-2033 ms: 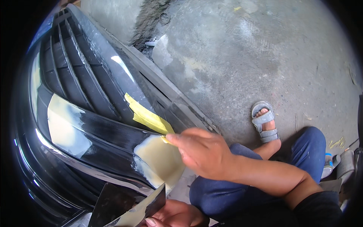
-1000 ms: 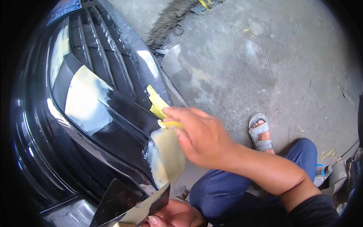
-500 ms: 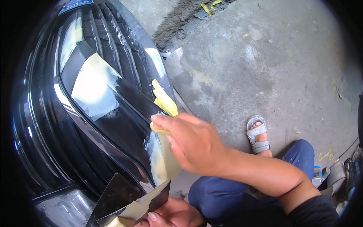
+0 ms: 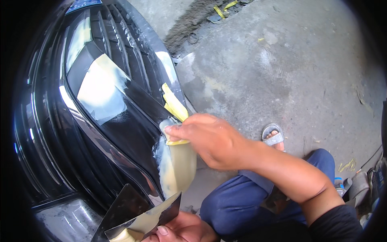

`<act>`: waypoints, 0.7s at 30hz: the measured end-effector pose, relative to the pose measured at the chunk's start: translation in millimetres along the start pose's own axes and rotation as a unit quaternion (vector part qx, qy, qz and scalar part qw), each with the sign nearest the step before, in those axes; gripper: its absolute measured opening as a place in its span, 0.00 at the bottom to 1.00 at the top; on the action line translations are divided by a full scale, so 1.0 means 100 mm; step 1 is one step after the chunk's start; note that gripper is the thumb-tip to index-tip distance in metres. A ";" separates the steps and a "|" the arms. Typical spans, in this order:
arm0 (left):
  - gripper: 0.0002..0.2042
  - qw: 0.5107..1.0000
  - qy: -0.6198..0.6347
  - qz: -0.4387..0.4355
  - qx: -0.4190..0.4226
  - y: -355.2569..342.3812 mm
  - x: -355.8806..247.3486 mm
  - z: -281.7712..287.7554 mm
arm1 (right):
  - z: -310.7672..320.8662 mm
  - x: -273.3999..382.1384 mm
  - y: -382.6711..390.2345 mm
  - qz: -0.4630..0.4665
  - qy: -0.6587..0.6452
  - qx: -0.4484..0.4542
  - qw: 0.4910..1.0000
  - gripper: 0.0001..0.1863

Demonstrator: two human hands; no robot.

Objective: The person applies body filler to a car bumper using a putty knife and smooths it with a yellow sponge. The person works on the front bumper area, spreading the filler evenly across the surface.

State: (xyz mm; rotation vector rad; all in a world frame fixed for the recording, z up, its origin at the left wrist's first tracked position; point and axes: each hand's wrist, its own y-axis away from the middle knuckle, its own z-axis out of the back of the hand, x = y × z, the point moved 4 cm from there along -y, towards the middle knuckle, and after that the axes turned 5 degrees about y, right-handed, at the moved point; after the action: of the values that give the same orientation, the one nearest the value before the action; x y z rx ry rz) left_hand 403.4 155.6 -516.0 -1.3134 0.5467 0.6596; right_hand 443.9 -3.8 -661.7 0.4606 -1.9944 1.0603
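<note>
My right hand [image 4: 209, 139] presses a small yellow spreader [image 4: 177, 142] against the edge of a glossy black car grille [image 4: 100, 133], on a patch of pale cream filler [image 4: 179, 165]. A strip of yellow masking tape [image 4: 174, 104] sticks to the grille just above my fingers. At the bottom edge, my left hand [image 4: 181, 230] holds a dark flat mixing board [image 4: 141, 213] with a smear of the same cream filler on it. A second pale filler patch [image 4: 100, 90] shows higher on the grille's central panel.
Grey concrete floor [image 4: 282, 68] fills the right side, with tape scraps and dust near the top. My blue-trousered leg [image 4: 250, 201] and sandalled foot [image 4: 273, 137] lie below the right arm. Small containers sit at the far right edge [image 4: 358, 185].
The grille has shifted in view as my head moved. My right hand has slid the spreader along the filler patch near the yellow tape; the left hand keeps the board low.
</note>
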 end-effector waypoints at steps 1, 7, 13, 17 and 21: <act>0.27 1.000 -0.002 0.003 -0.002 0.01 -0.01 -0.02 | 0.03 -0.03 -0.02 0.001 0.012 -0.018 1.000 0.22; 0.28 1.000 -0.008 0.007 -0.009 0.02 0.00 0.01 | 0.09 -0.12 -0.27 0.003 0.059 -0.019 0.998 0.23; 0.27 0.999 0.017 0.014 0.031 0.01 -0.02 0.01 | -0.09 0.05 0.14 -0.002 0.056 0.043 0.998 0.22; 0.27 1.000 0.020 0.011 0.017 0.02 -0.03 0.03 | 0.05 0.02 -0.04 -0.010 0.106 -0.023 0.994 0.21; 0.27 0.999 0.026 0.020 0.029 0.03 -0.03 0.04 | -0.09 0.08 -0.01 0.020 0.124 -0.029 0.992 0.21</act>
State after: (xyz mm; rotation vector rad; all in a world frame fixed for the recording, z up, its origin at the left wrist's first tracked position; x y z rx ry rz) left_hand 399.3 159.4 -515.4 -1.2704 0.6316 0.6398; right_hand 443.9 3.1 -652.3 0.2464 -1.8151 1.0269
